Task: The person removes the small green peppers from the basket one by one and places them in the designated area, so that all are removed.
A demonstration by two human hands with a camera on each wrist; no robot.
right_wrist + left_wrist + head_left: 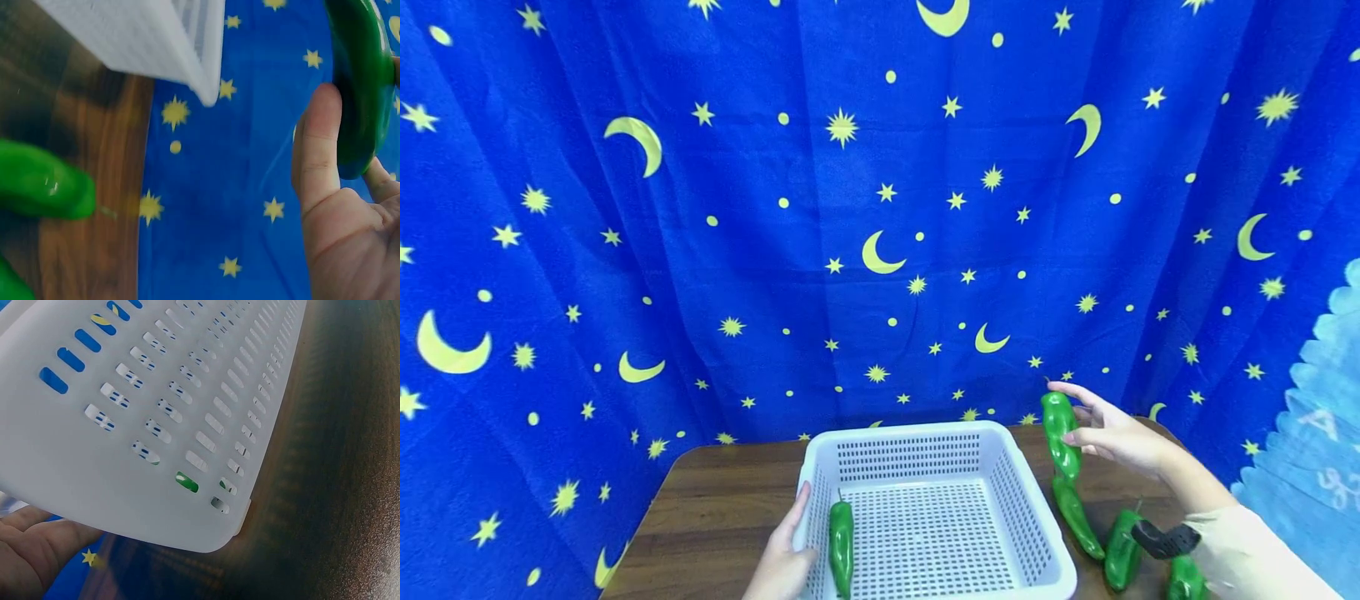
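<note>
A long green pepper (1060, 437) is pinched between the thumb and fingers of my right hand (1112, 437), held upright right of the basket. The right wrist view shows the same pepper (359, 87), its lower end near the palm. My left hand (782, 560) grips the left rim of a light grey perforated plastic basket (925, 533), thumb on top; part of this hand (37, 550) shows below the rim in the left wrist view. Inside the basket, along its left wall, lies one green pepper (842, 546), stem pointing away from me.
On the brown wooden table (715, 500), right of the basket, lie more green peppers: a curved one (1078, 521), another (1122, 554) by my right wrist, and one (1185, 579) partly cut off below. A blue star-and-moon curtain (820, 208) hangs behind.
</note>
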